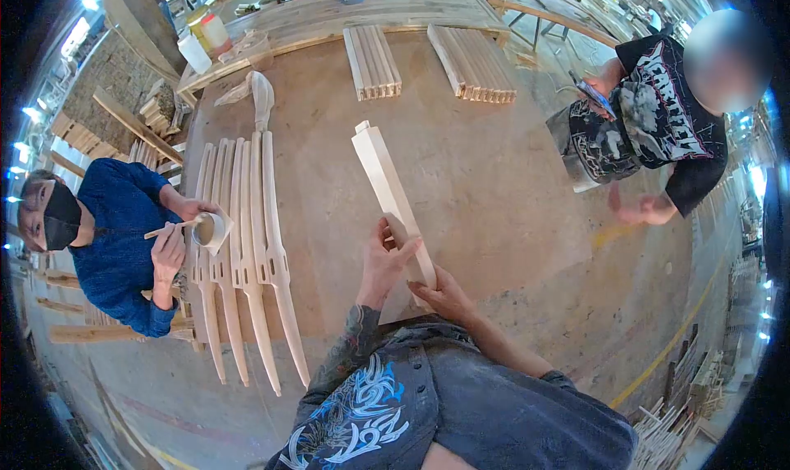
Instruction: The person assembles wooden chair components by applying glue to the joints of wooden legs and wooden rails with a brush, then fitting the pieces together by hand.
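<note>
A pale wooden bar with a small tenon at its far end slants across the near side of the table, its far end pointing away from me. My left hand is closed round the bar's lower part, with thumb and fingers on either side. A brownish patch shows on the wood by those fingers; I cannot make out what it is. My right hand grips the near end, close to my body. Left of the bar, several long, curved wooden legs with mortise slots lie side by side.
Two stacks of wooden slats, a left stack and a right stack, lie at the table's far side. A person at left holds a cup and a stick or brush. Another person at right holds a phone. Bottles stand behind.
</note>
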Demonstrator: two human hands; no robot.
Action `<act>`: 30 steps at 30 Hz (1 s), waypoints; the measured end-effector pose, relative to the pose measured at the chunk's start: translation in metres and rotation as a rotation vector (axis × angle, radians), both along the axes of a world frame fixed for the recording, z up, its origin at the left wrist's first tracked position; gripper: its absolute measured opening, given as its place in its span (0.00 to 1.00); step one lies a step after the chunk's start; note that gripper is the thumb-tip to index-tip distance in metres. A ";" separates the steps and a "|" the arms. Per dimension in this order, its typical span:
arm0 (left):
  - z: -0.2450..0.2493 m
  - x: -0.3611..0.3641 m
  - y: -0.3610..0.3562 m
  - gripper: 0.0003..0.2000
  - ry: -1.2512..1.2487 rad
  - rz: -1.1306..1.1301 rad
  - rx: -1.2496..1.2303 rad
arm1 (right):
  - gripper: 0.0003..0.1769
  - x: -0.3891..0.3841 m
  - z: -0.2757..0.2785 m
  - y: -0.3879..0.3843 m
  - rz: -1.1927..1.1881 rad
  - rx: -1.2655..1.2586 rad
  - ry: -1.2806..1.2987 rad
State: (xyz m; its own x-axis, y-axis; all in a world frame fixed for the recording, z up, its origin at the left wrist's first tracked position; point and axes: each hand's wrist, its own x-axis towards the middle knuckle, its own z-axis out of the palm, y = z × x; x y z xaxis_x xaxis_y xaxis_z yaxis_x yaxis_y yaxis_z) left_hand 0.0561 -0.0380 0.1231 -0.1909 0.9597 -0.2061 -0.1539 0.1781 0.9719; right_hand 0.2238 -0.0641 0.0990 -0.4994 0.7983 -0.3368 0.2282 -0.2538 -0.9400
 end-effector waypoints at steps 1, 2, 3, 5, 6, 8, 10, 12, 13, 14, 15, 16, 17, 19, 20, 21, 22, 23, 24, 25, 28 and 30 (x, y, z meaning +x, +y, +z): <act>-0.005 0.000 0.000 0.33 -0.005 0.002 -0.003 | 0.28 -0.001 0.002 -0.001 -0.025 -0.050 0.026; -0.009 -0.001 -0.001 0.35 0.020 -0.004 -0.019 | 0.26 -0.002 0.005 -0.002 -0.051 -0.100 0.052; -0.012 0.000 -0.002 0.36 0.045 -0.011 -0.034 | 0.26 0.000 -0.003 -0.003 -0.051 -0.103 0.047; -0.007 0.004 -0.006 0.37 0.064 -0.014 -0.046 | 0.30 0.001 -0.025 -0.005 -0.080 0.047 0.034; -0.006 0.005 -0.008 0.37 0.088 -0.017 -0.058 | 0.30 0.002 -0.025 -0.005 -0.079 0.044 0.031; -0.013 0.006 -0.007 0.37 0.122 -0.014 -0.087 | 0.30 0.003 -0.023 -0.005 -0.090 0.026 0.034; -0.013 0.006 -0.005 0.38 0.156 -0.013 -0.113 | 0.27 0.003 -0.017 -0.002 -0.079 0.021 -0.024; -0.011 0.008 -0.004 0.37 0.196 0.034 -0.125 | 0.25 0.004 -0.016 0.000 -0.071 0.022 -0.080; -0.014 0.008 -0.002 0.37 0.196 0.033 -0.125 | 0.25 0.006 -0.018 0.001 -0.069 0.011 -0.104; -0.018 0.008 0.001 0.37 0.200 0.046 -0.143 | 0.25 0.007 -0.019 0.002 -0.068 -0.002 -0.129; -0.014 0.008 0.002 0.36 0.204 0.057 -0.159 | 0.25 0.006 -0.018 0.001 -0.070 -0.002 -0.129; -0.011 0.007 0.006 0.36 0.203 0.054 -0.162 | 0.27 0.006 -0.017 0.002 -0.093 0.051 -0.155; -0.007 0.005 0.010 0.33 0.234 0.028 -0.204 | 0.29 0.006 -0.016 0.003 -0.114 0.101 -0.181; -0.004 0.002 0.022 0.30 0.268 0.001 -0.245 | 0.29 0.010 -0.023 0.008 -0.118 0.040 -0.109; -0.009 -0.001 0.028 0.28 0.170 0.049 -0.232 | 0.30 0.012 -0.027 0.011 -0.120 -0.015 -0.038; -0.013 -0.004 0.034 0.25 0.071 0.096 -0.220 | 0.30 0.014 -0.030 0.015 -0.121 -0.016 -0.037; -0.016 -0.009 0.041 0.25 0.073 0.095 -0.219 | 0.30 0.016 -0.032 0.018 -0.151 -0.018 -0.008; -0.019 -0.017 0.048 0.24 0.184 0.168 -0.163 | 0.30 0.019 -0.034 0.024 -0.180 -0.020 0.021; -0.024 -0.025 0.054 0.23 0.295 0.242 -0.107 | 0.30 0.022 -0.040 0.033 -0.179 -0.019 0.024; -0.045 -0.038 0.061 0.23 0.299 0.247 -0.103 | 0.30 0.025 -0.050 0.046 -0.238 -0.054 0.015; -0.114 -0.072 0.078 0.26 1.142 0.403 -0.001 | 0.33 0.029 -0.033 0.106 -0.282 -0.167 -0.080; -0.130 -0.078 0.076 0.29 1.364 0.528 -0.145 | 0.39 0.025 -0.023 0.153 -0.358 -0.121 -0.130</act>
State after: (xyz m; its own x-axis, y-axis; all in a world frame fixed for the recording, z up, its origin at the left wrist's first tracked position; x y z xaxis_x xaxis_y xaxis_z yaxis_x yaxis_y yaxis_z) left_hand -0.0218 0.0381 -0.0068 -0.6267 0.7055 0.3308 0.7712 0.5006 0.3934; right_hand 0.2489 0.0885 0.0761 -0.1438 0.8649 -0.4809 0.2200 -0.4459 -0.8676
